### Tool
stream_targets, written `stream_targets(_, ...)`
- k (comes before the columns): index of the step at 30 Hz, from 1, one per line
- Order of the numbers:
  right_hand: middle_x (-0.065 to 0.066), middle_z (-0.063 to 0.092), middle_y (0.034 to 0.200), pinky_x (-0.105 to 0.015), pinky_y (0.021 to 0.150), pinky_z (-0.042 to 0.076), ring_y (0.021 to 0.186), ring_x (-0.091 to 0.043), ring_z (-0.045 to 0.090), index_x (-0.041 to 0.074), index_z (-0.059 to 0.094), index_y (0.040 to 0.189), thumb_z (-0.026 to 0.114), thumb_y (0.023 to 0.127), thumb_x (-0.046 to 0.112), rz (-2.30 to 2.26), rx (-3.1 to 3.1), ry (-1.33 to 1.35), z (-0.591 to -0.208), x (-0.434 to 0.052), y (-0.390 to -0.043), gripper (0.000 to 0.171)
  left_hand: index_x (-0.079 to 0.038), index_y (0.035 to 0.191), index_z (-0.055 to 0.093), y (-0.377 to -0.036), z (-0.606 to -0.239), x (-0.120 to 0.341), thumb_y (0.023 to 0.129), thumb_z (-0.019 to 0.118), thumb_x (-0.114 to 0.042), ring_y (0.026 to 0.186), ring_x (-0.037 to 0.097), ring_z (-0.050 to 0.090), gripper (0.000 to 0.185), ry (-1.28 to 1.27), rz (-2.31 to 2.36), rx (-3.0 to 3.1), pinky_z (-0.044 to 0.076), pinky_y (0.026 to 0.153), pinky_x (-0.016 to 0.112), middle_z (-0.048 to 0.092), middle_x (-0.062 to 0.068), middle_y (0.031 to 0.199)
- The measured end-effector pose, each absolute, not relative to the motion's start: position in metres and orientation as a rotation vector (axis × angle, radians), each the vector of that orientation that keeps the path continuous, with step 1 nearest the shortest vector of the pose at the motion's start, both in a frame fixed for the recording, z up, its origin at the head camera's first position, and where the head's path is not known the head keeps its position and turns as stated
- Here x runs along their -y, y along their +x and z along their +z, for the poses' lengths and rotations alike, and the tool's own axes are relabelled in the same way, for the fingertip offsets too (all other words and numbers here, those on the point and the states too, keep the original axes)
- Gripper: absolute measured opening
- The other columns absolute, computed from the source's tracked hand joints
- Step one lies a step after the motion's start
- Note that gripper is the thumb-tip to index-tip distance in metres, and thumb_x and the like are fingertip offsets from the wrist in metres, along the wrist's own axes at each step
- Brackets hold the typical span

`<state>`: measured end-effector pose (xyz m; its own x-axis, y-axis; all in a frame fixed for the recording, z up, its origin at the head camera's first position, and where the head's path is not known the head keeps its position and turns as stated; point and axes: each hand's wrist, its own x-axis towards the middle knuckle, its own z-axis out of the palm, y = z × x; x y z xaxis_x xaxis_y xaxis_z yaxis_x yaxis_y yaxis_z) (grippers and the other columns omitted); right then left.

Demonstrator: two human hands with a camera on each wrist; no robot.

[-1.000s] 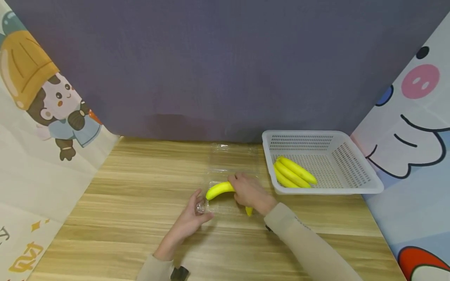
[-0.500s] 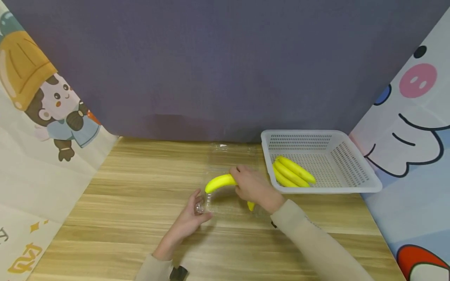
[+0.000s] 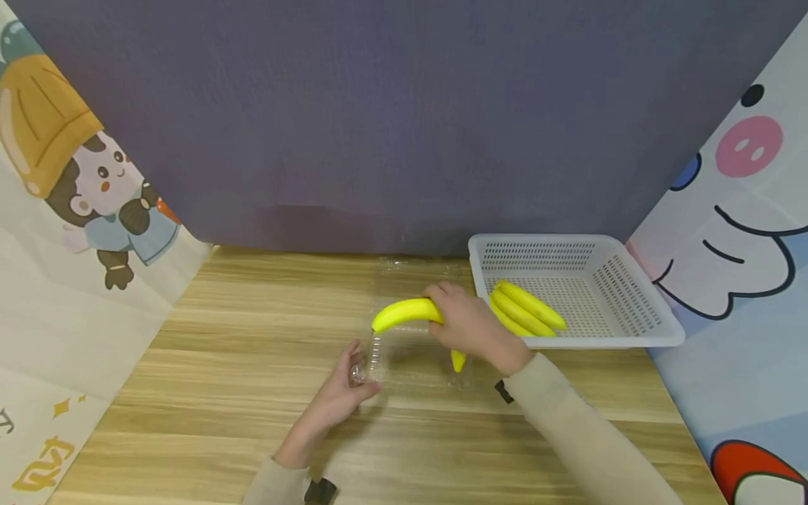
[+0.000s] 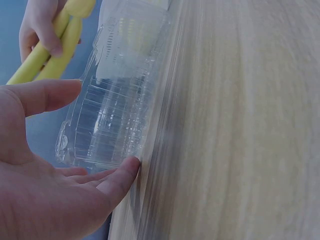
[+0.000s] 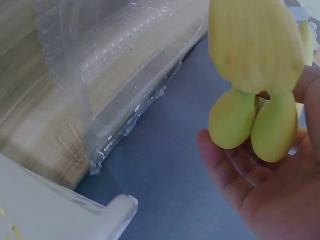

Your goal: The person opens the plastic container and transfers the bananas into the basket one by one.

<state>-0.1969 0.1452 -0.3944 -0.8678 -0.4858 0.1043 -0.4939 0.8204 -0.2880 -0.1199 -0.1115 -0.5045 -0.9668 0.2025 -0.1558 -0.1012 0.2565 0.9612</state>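
Note:
A yellow bunch of bananas [image 3: 404, 313] is in my right hand [image 3: 470, 322], raised above a clear plastic clamshell container [image 3: 375, 354]. In the right wrist view the tips of the bananas [image 5: 255, 45] point past the curled fingers. The container stands with its lid folded back toward the grey panel; I see only bare table through it. My left hand [image 3: 341, 389] holds the container's left end, thumb on the near side and fingers on the far side. In the left wrist view the fingertips touch the ribbed wall of the container [image 4: 110, 115].
To the right stands a white perforated basket [image 3: 656, 326] with another bunch of bananas [image 3: 530, 308] at its left side. A grey panel [image 3: 404, 140] closes off the back of the wooden table [image 3: 265, 337]. Printed cartoon walls flank both sides.
My right hand has lifted the bananas up and away from the container's floor, moving back and a little right toward the basket. The left hand and the container have stayed in place.

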Motion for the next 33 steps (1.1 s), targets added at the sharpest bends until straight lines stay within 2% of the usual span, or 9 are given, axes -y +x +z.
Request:
stream_targets(10,-0.003,0.062,0.114,-0.038,0.078,0.051,0.093,-0.019,0.055,0.011,0.062,0.122,0.073,0.085,0.015,0.636,2.909,0.754,-0.385,-0.161,-0.195,0.039,-0.004,0.161,0.014,-0.120,-0.505,0.110,0.088,0.077,-0.014,0.134,0.049,0.046,0.097,0.099,1.762,-2.294,0.040,0.111,0.060,0.034,0.030,0.157)
stream_targets(17,-0.004,0.060,0.114,-0.037,0.074,0.051,0.090,-0.020,0.054,0.010,0.063,0.121,0.072,0.083,0.014,0.643,2.861,0.743,-0.384,-0.167,-0.193,0.039,-0.004,0.161,0.014,-0.120,-0.505,0.111,0.087,0.078,-0.015,0.131,0.049,0.049,0.098,0.101,1.757,-2.303,0.041,0.109,0.060,0.034,0.030,0.156)
stream_targets(23,-0.005,0.060,0.118,-0.038,0.077,0.050,0.099,-0.023,0.052,0.009,0.064,0.121,0.073,0.083,0.015,0.594,2.830,0.754,-0.385,-0.169,-0.191,0.039,-0.003,0.161,0.014,-0.121,-0.505,0.110,0.087,0.078,-0.015,0.130,0.048,0.050,0.099,0.101,1.750,-2.308,0.042,0.109,0.060,0.034,0.030,0.156)
stream_targets(33,-0.004,0.060,0.115,-0.037,0.076,0.050,0.096,-0.022,0.053,0.008,0.065,0.122,0.073,0.083,0.017,0.574,2.840,0.744,-0.383,-0.171,-0.190,0.041,-0.005,0.161,0.015,-0.120,-0.504,0.110,0.087,0.077,-0.015,0.132,0.049,0.047,0.097,0.095,1.749,-2.306,0.041,0.110,0.061,0.034,0.030,0.156)
